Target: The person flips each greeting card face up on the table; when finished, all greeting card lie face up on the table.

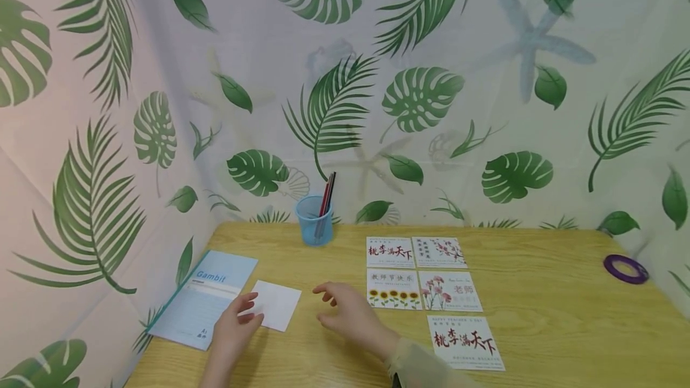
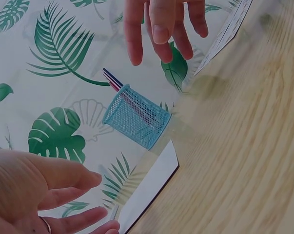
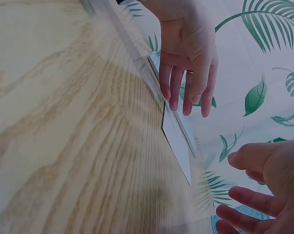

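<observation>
A blank white square card (image 1: 280, 304) lies on the table beside the notebook; in the left wrist view its edge looks thick, like a small stack. My left hand (image 1: 234, 322) is at the card's left side, fingers loosely bent and overlapping its edge in the head view. Nothing is between its thumb and fingers. To the right of the card, my right hand (image 1: 353, 319) hovers with relaxed, spread fingers and holds nothing. Both hands face each other across the card, and the right wrist view shows the left hand's fingertips (image 3: 173, 105) close over it.
A light blue notebook (image 1: 207, 301) lies at the left. A blue mesh pen cup (image 1: 309, 226) with pens stands at the back. Several printed cards (image 1: 396, 287) lie right of centre, one nearer card (image 1: 466, 343) apart from the others. A purple ring (image 1: 625, 269) is far right.
</observation>
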The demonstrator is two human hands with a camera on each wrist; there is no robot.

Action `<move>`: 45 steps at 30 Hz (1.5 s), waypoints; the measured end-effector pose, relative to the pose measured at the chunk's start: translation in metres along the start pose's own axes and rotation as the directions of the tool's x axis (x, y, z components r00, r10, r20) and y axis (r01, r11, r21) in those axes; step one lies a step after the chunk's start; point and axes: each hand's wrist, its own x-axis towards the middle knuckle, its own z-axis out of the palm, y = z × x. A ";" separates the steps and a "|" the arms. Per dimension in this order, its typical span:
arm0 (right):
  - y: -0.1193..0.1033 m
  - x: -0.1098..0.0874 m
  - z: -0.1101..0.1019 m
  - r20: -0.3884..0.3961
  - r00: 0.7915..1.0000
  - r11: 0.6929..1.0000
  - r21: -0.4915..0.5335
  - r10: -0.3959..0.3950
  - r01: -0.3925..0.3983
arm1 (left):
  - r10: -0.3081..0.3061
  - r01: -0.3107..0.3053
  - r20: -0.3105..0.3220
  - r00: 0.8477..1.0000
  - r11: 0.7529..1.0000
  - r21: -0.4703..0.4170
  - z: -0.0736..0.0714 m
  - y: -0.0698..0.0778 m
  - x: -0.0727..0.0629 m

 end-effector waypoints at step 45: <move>-0.001 0.024 0.046 0.207 0.969 0.915 -0.351 -0.131 0.199 | 0.014 -0.011 -0.023 1.000 0.995 0.096 -0.006 -0.013 0.004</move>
